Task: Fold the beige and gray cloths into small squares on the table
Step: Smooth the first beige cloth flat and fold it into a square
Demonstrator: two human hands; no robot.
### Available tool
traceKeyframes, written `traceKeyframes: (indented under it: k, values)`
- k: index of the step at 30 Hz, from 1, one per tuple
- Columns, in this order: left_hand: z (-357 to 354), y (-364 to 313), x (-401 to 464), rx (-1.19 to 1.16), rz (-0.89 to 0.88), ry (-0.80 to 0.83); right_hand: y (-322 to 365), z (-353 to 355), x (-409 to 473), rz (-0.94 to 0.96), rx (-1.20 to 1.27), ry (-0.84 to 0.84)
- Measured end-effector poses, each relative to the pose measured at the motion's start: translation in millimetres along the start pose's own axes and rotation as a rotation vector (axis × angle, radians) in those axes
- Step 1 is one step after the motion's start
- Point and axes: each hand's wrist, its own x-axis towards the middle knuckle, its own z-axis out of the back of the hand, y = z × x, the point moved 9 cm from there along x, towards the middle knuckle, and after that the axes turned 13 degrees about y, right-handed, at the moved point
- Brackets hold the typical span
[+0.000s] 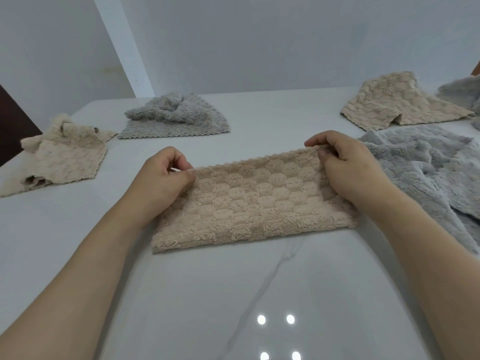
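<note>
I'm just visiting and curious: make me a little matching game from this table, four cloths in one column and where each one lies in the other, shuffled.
Things:
1. beige cloth in both hands
2. crumpled beige cloth
3. gray cloth by the wall
4. big gray cloth

Places:
A. far left edge of the table
B. centre, pinched at its far corners
C. right, beside the right hand
D. back, left of centre

Pairs: 1-B, 2-A, 3-D, 4-C
</note>
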Motion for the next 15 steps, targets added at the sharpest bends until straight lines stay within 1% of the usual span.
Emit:
traceKeyframes:
  k: [3, 7, 11, 15]
  values:
    - [0.1, -1.5, -0.3, 0.014, -0.012, -0.022, -1.0, 0.8, 0.4, -0.032, -0.060, -0.017]
    - [4.0, -8.0, 0.8, 0.020, -0.092, -0.072, -0.5, 3.8, 1.5, -0.050, -0.126, -0.058]
    - [4.2, -6.5, 1.5, 0.097, -0.091, -0.123, 7.8, -6.4, 0.8, 0.043, -0.286, 0.001]
    - [9.2, -5.7, 0.5, 0.169, -0.071, -0.197, 11.8, -6.5, -0.5, 0.081, -0.350, -0.052]
